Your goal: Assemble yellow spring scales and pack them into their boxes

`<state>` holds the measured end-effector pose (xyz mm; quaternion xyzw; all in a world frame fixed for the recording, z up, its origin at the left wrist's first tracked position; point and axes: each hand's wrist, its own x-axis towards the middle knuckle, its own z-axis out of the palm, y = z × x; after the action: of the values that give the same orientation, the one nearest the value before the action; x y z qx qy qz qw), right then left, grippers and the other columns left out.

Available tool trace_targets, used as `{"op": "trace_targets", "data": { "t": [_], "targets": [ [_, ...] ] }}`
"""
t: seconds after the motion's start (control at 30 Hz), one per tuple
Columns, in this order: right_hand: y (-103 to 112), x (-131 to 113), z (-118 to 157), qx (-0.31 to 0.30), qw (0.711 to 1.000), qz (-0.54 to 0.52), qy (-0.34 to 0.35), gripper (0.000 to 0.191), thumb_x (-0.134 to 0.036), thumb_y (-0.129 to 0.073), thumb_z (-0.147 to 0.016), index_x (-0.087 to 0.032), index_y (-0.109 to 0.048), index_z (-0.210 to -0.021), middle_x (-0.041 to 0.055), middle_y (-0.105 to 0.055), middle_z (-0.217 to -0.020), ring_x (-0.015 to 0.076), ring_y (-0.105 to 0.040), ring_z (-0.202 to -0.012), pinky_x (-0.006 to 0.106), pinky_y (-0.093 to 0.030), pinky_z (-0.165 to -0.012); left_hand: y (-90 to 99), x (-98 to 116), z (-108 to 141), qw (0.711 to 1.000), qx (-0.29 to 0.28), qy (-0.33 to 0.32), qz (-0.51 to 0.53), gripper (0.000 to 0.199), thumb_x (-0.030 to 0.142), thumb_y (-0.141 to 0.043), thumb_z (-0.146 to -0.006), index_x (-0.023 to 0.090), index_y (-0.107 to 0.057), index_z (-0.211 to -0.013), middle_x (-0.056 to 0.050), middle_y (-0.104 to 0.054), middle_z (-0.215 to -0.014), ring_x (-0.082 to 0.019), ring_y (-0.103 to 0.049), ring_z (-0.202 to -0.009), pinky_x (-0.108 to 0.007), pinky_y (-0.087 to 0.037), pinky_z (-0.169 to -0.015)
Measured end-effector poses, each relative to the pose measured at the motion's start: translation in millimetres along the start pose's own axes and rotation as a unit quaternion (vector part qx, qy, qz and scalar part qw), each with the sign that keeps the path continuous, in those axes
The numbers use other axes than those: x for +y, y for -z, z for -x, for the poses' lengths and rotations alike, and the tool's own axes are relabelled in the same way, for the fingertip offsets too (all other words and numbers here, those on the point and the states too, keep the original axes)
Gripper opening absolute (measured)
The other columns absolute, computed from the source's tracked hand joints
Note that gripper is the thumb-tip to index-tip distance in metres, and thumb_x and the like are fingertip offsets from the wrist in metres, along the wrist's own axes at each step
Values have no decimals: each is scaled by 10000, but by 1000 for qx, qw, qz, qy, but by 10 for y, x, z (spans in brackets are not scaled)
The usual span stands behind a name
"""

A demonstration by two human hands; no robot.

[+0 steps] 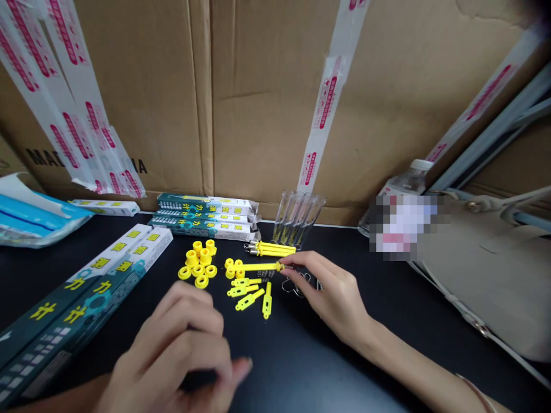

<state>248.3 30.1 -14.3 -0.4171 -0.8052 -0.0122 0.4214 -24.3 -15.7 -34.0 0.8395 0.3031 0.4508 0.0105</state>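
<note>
My right hand (333, 287) pinches one end of a thin yellow plastic rod (258, 267) between thumb and fingertips. The rod lies level over small yellow rings (229, 264) and metal springs (267, 273). Just under these are several flat yellow pieces with slots (249, 299). Wire hooks (297, 285) lie beside my right fingertips. Nearer to me, my left hand (172, 350) hovers with loosely curled fingers and the thumb held apart; nothing shows in it, though its palm is hidden. Beyond it sit yellow flanged caps (205, 256) and rings in a cluster.
Clear tubes (298, 218) stand near the cardboard wall (267, 115), with yellow rods with metal ends (273, 249) before them. Printed boxes (206, 218) are stacked behind; two long boxes (99, 281) lie left. A bottle (407, 183) and beige bag (486, 269) are right, a blue packet (38, 212) far left.
</note>
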Motion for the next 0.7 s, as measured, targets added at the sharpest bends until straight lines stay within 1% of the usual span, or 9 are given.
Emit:
{"op": "trace_targets", "data": {
  "t": [0.03,0.07,0.13,0.2,0.23,0.33,0.43,0.57,0.7],
  "targets": [
    [-1,-54,12,-8,1000,-17,9,107,-134,-657,-934,-175,-659,-1034,47,-749,-951,169,-716,-861,279,-577,-803,45,19,-163,1000,-16,-21,13,164,76,-628,-886,236,-591,-883,13,-633,-829,-182,-588,-852,-379,-508,-866],
    [-4,-109,25,-18,999,-37,15,117,-133,-663,-931,-179,-660,-1038,42,-746,-958,159,-715,-868,261,-578,-803,77,29,-290,999,-19,-38,1,196,51,-640,-860,238,-591,-895,12,-632,-832,-190,-573,-884,-376,-480,-893],
    [-14,-209,50,-37,994,-100,20,136,-118,-670,-924,-174,-665,-1049,43,-738,-965,150,-707,-878,245,-575,-815,101,19,-427,998,-42,-17,-42,234,124,-668,-873,232,-610,-1072,-28,-655,-993,-221,-566,-1014,-381,-452,-948],
    [-32,-294,75,-53,985,-161,15,152,-92,-674,-916,-160,-676,-1052,53,-731,-969,148,-699,-892,242,-568,-833,83,-18,-437,995,-63,22,-69,318,249,-667,-912,217,-578,-1215,-65,-644,-1125,-244,-571,-1099,-383,-455,-969],
    [-42,-331,86,-57,981,-183,12,159,-82,-681,-908,-152,-682,-1051,58,-729,-971,148,-697,-899,240,-564,-841,68,-38,-418,994,-71,38,-69,347,317,-653,-932,213,-562,-1250,-70,-646,-1143,-241,-593,-1092,-371,-470,-956],
    [-61,-433,114,-51,974,-220,12,153,-68,-708,-885,-127,-697,-1025,72,-726,-955,148,-695,-897,232,-563,-844,33,-68,-355,992,-109,58,-21,307,446,-577,-974,239,-581,-1200,-5,-703,-1008,-165,-686,-903,-260,-521,-824],
    [-49,-515,125,-49,968,-242,47,132,-34,-688,-886,-86,-701,-1006,102,-726,-930,159,-691,-897,245,-576,-834,32,-43,-345,985,-159,46,39,200,422,-501,-1020,257,-615,-1010,76,-726,-842,-94,-711,-727,-188,-511,-684],
    [-36,-552,125,-71,960,-242,123,162,13,-613,-911,-31,-693,-1045,157,-726,-955,192,-687,-926,309,-595,-844,22,21,-355,983,-182,-7,-2,309,355,-341,-1078,223,-593,-960,55,-740,-813,-115,-730,-670,-228,-521,-616],
    [-64,-534,123,-63,957,-249,132,157,-14,-599,-933,-53,-683,-1060,140,-747,-928,190,-716,-892,315,-615,-819,-6,55,-340,978,-190,-61,-66,438,247,-163,-1091,209,-574,-946,19,-713,-724,-156,-711,-594,-274,-515,-536]
  ]
}}
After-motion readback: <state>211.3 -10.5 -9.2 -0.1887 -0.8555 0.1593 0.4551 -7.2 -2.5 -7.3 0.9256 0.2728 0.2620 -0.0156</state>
